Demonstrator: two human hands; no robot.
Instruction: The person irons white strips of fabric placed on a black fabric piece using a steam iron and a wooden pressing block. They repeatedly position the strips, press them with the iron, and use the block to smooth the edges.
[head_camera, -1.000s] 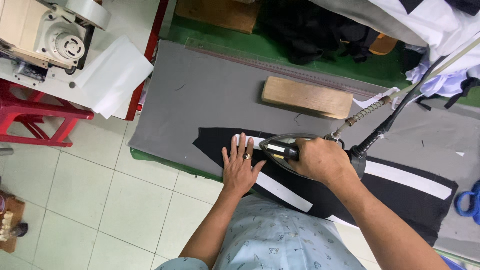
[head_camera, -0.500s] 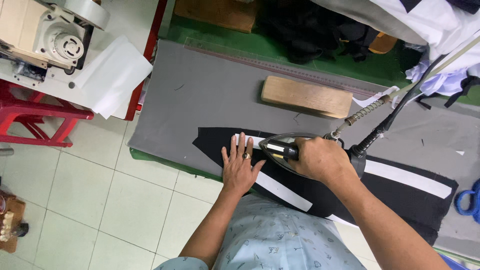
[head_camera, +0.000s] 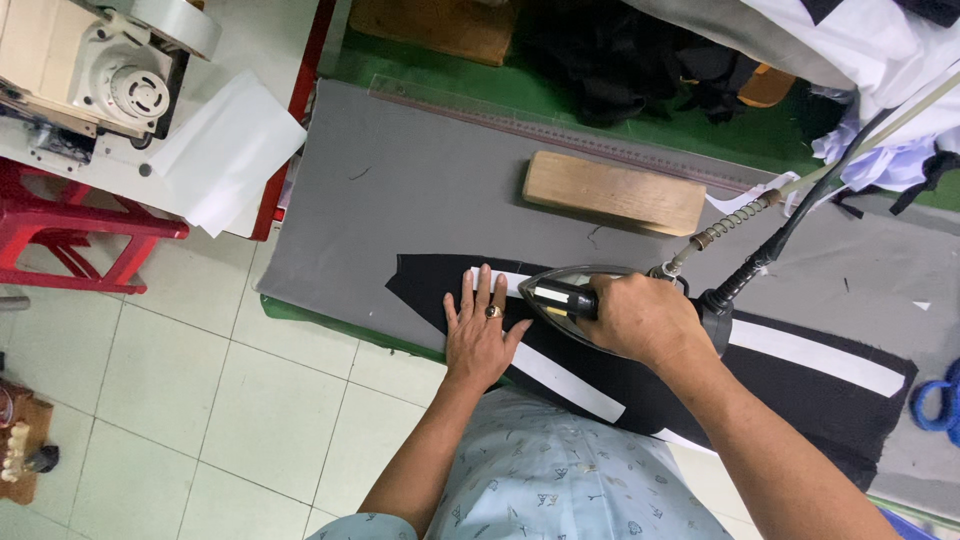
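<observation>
A black fabric piece (head_camera: 800, 400) with white strips (head_camera: 815, 357) lies across the grey ironing board (head_camera: 420, 200). My right hand (head_camera: 645, 318) grips the handle of a steam iron (head_camera: 560, 297) that rests flat on the fabric, its nose pointing left. My left hand (head_camera: 482, 332) lies flat with spread fingers on the fabric just left of the iron's nose, a ring on one finger. The iron's hose and cord (head_camera: 790, 215) run up to the right.
A wooden block (head_camera: 613, 193) sits on the board behind the iron, with a long clear ruler (head_camera: 560, 130) beyond it. A sewing machine (head_camera: 90, 70) on a red stand is at the upper left. Piled dark and white cloth lies at the top right. Blue scissors handles (head_camera: 935, 400) at the right edge.
</observation>
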